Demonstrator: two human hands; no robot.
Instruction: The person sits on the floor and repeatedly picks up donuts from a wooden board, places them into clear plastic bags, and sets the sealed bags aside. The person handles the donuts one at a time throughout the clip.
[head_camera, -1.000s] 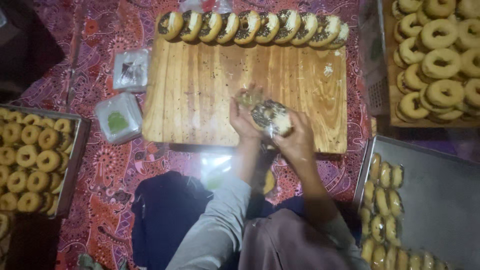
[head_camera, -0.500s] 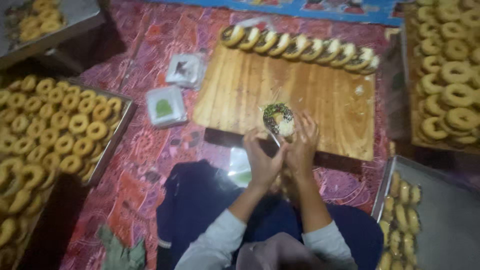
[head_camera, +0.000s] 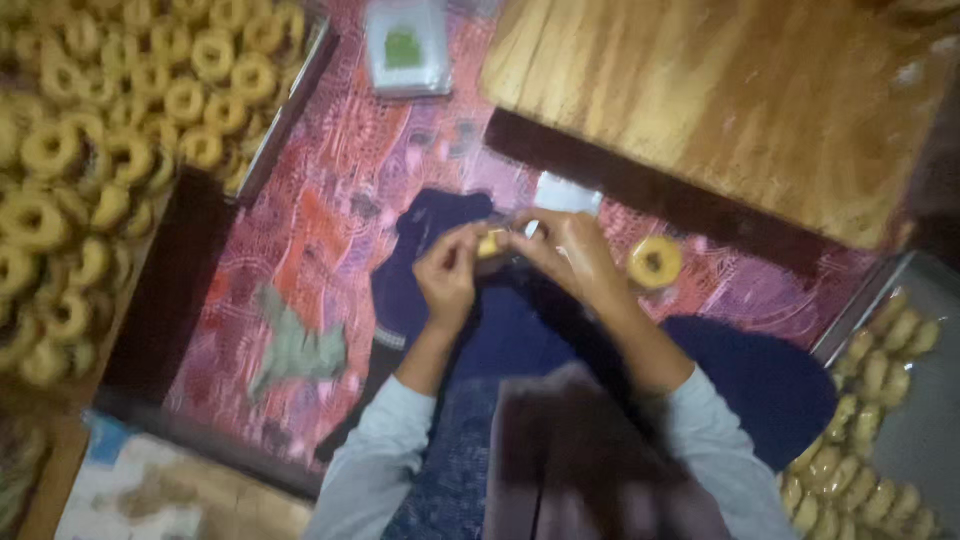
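Observation:
My left hand (head_camera: 447, 272) and my right hand (head_camera: 567, 254) meet over my lap and pinch a small yellow piece of pastry (head_camera: 490, 243) between their fingertips. A clear plastic bag (head_camera: 563, 195) lies on the floor just beyond my right hand. One ring-shaped yellow pastry (head_camera: 655, 262) rests on the patterned mat to the right of my right hand. The frame is blurred.
A wooden board (head_camera: 720, 100) fills the upper right. A tray of several ring pastries (head_camera: 110, 150) sits at the left, and a metal tray (head_camera: 900, 400) with more pastries at the right. A small clear box with a green label (head_camera: 406, 47) lies at the top.
My hands have drawn back from the wooden board to my lap. The view has tipped down and left, so the board's row of pastries is out of frame.

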